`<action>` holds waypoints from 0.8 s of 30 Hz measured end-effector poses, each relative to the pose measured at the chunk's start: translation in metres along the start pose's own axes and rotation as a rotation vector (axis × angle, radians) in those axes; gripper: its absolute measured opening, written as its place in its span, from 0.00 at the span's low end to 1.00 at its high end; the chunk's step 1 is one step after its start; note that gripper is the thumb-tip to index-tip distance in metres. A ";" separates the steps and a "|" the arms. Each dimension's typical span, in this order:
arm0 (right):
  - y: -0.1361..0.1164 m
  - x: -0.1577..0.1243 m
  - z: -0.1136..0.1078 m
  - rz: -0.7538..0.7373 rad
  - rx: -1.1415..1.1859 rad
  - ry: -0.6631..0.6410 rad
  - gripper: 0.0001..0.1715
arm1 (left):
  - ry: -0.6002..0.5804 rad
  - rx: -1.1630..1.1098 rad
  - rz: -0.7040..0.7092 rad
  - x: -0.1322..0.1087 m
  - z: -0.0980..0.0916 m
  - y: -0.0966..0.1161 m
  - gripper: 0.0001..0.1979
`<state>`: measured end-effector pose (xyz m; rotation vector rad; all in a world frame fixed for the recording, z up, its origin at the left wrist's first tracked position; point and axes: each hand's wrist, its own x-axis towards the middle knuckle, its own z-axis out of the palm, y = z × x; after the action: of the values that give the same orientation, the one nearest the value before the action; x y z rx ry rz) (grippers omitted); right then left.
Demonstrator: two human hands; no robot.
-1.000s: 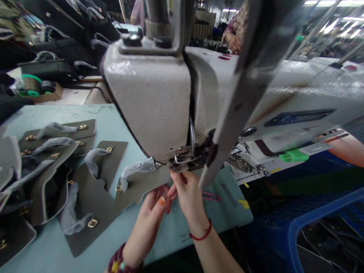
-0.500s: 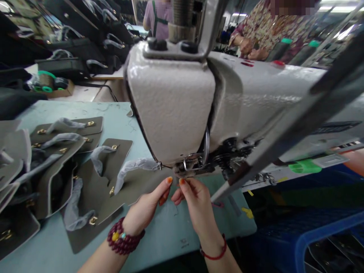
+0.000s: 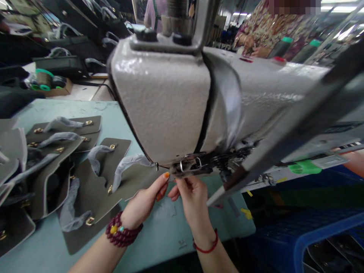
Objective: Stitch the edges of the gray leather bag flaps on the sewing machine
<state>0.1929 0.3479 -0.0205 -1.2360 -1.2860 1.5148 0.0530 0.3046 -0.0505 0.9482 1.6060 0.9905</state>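
Just below the needle area of a grey sewing machine head, both my hands are close together with pinched fingertips. My left hand, with a dark red bead bracelet, is closed, its thumb pressed on the index finger. My right hand, wearing a red cord, is closed too, its thumbtip hidden under the machine. A very thin thread seems to stretch between the fingertips. To the left of my left hand lies a grey-brown bag panel with plastic-wrapped handles and gold fittings.
More bag panels with wrapped handles cover the left of the pale green table. A grey bar slants across the right. A blue crate stands at lower right. A co-worker's hands show behind the machine.
The view has shifted nearer to the machine head, which looks larger and further left. My hands stay pinched under it, the right thumbtip now further beneath the machine.
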 end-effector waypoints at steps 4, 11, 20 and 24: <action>0.000 -0.001 0.002 0.002 -0.029 0.015 0.17 | -0.015 -0.027 -0.074 -0.001 -0.002 0.026 0.23; 0.004 -0.012 -0.007 0.007 -0.036 -0.028 0.20 | -0.006 -0.170 -0.127 0.001 0.004 0.043 0.25; 0.005 -0.019 -0.010 0.002 0.010 -0.079 0.19 | 0.060 -0.395 -0.032 -0.002 0.021 0.024 0.24; 0.010 -0.018 -0.014 -0.008 0.017 -0.077 0.19 | 0.177 -0.546 -0.028 -0.004 0.043 0.019 0.26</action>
<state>0.2107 0.3316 -0.0267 -1.1697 -1.3238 1.5781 0.0975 0.3140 -0.0397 0.4722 1.3707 1.4283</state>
